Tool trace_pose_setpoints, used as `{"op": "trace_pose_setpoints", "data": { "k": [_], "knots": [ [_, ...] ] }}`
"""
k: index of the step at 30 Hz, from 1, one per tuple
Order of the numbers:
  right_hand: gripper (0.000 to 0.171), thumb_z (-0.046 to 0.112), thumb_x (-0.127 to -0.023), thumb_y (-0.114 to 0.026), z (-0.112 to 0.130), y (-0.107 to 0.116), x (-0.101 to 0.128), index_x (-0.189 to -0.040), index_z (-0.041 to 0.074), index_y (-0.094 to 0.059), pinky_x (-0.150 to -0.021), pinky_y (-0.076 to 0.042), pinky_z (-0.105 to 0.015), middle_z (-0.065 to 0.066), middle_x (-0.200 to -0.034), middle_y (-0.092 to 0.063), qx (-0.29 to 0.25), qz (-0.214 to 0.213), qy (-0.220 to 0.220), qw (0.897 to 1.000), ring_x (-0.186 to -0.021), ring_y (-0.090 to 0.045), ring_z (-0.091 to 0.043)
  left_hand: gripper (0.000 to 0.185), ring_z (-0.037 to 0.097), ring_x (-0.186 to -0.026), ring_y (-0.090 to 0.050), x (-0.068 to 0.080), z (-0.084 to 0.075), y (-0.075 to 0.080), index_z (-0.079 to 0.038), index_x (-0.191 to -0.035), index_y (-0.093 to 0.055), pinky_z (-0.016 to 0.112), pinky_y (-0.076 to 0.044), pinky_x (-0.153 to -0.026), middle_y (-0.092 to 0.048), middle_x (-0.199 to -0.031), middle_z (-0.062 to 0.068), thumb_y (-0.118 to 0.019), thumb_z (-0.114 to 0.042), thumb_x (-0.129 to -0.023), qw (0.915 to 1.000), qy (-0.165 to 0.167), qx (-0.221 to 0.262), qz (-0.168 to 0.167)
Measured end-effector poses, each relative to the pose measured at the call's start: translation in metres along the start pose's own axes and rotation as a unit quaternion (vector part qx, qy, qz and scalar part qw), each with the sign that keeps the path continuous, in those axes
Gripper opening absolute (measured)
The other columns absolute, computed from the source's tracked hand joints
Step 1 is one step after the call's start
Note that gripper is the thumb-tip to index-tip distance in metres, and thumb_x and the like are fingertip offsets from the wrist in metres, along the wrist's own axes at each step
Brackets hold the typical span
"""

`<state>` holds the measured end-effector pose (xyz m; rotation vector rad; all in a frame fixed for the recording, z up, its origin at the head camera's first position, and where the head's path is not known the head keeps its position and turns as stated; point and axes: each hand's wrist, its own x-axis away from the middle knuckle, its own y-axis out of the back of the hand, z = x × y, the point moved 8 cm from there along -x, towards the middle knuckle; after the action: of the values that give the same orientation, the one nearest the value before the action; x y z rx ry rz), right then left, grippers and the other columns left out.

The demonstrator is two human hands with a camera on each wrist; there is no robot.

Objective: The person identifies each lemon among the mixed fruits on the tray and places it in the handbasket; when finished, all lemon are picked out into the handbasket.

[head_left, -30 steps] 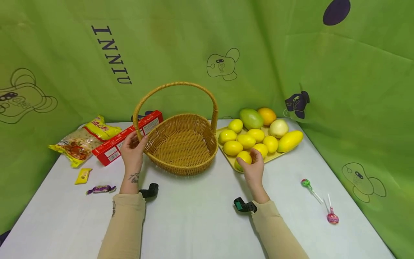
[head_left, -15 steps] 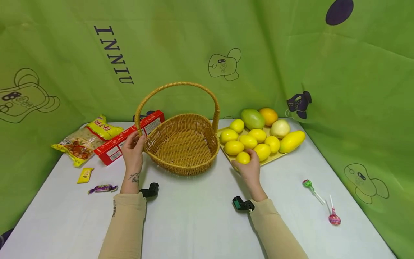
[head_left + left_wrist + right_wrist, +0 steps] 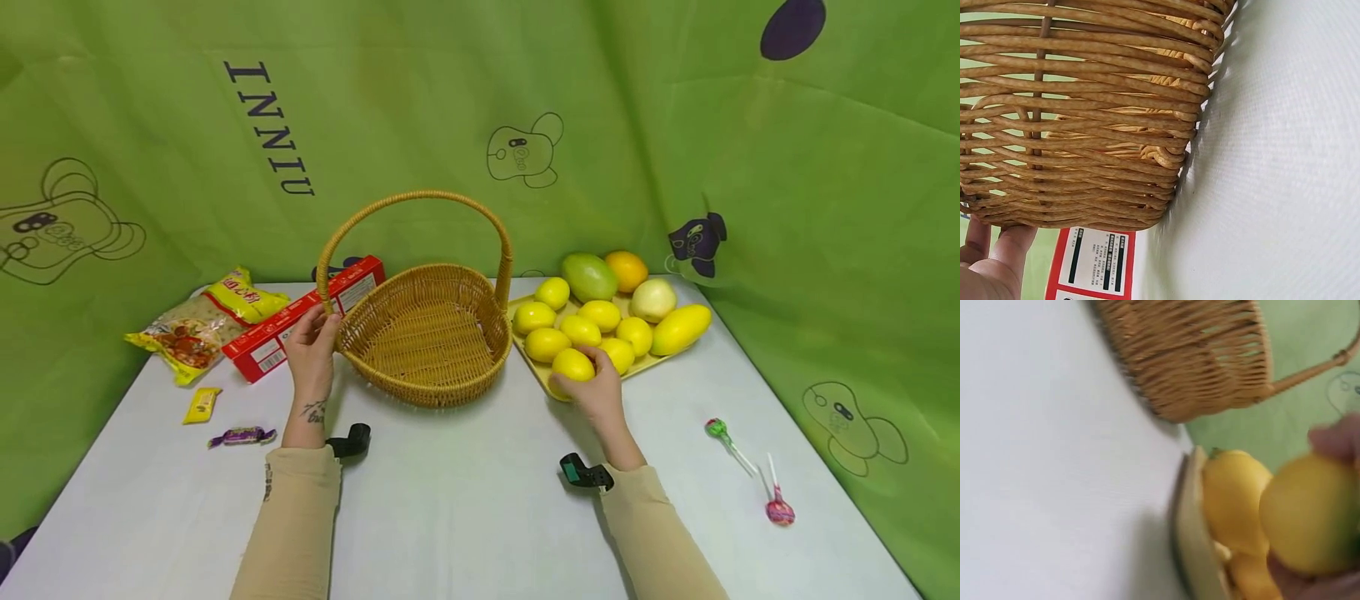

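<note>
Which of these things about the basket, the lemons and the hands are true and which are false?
1. The right hand holds a lemon at the near end of the yellow tray. True.
2. The wicker basket is full of fruit. False: nothing lies in it.
3. The left hand is at the basket's rim, near the foot of its handle. True.
4. Two lollipops lie inside the basket. False: the green lollipop and the pink lollipop lie on the table, to the right of the tray.
5. The red box lies behind the left hand, left of the basket. True.
</note>
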<state>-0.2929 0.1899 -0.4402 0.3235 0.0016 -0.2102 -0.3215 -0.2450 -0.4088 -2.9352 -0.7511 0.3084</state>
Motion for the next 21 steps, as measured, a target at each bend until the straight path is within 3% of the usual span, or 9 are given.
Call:
{"op": "trace_pose_setpoints", "data": {
  "k": [3, 6, 12, 15, 21],
  "knots": [
    [0.061, 0.004, -0.073, -0.075, 0.012, 0.000, -0.003, -0.127, 0.001, -0.047, -0.099, -0.035, -0.037, -0.014, -0.131, -0.047, -0.035, 0.038, 0.030, 0.998, -0.116, -0.042, -0.024, 0.024, 0.008, -0.082, -0.053, 0.000, -0.001, -0.001, -0.013, -0.111, -0.066, 0.014, -0.045, -0.060, -0.059, -0.089, -0.007, -0.064, -0.018, -0.087, 1.0000, -0.003, 0.000, 0.001],
    [0.056, -0.002, -0.074, -0.072, 0.030, -0.010, -0.006, -0.126, 0.001, -0.049, -0.094, -0.039, -0.027, -0.009, -0.127, -0.051, -0.083, 0.097, 0.080, 0.989, -0.111, -0.045, -0.017, 0.027, 0.008, -0.082, -0.053, 0.001, -0.001, -0.001, -0.009, -0.113, -0.065, 0.015, -0.045, -0.060, -0.059, -0.089, -0.007, -0.063, -0.018, -0.087, 1.0000, -0.006, -0.001, -0.001],
    [0.054, -0.009, -0.073, -0.066, 0.075, -0.059, -0.002, -0.124, -0.002, -0.049, -0.087, -0.045, -0.023, 0.002, -0.120, -0.055, -0.197, 0.234, 0.142, 0.941, -0.107, -0.051, -0.012, 0.031, 0.007, -0.081, -0.053, 0.000, 0.000, 0.000, -0.006, -0.115, -0.063, 0.013, -0.045, -0.060, -0.058, -0.088, -0.008, -0.063, -0.021, -0.088, 0.9999, -0.009, -0.012, 0.004],
    [0.057, -0.008, -0.072, -0.066, 0.093, -0.090, 0.001, -0.126, -0.005, -0.047, -0.086, -0.045, -0.025, 0.002, -0.119, -0.055, -0.209, 0.279, 0.155, 0.924, -0.105, -0.051, -0.014, 0.028, 0.006, -0.080, -0.053, 0.000, 0.000, 0.000, -0.009, -0.113, -0.064, 0.013, -0.045, -0.060, -0.058, -0.088, -0.010, -0.062, -0.021, -0.088, 0.9997, -0.014, -0.020, 0.007],
    [0.058, -0.006, -0.071, -0.067, 0.119, -0.145, 0.009, -0.126, -0.006, -0.047, -0.082, -0.046, -0.029, -0.012, -0.122, -0.054, -0.188, 0.325, 0.163, 0.912, -0.099, -0.052, -0.016, 0.025, 0.006, -0.080, -0.054, 0.000, -0.002, 0.000, -0.010, -0.111, -0.064, 0.013, -0.045, -0.060, -0.059, -0.086, -0.011, -0.063, -0.020, -0.088, 0.9997, -0.016, -0.017, 0.008]
  ]
}}
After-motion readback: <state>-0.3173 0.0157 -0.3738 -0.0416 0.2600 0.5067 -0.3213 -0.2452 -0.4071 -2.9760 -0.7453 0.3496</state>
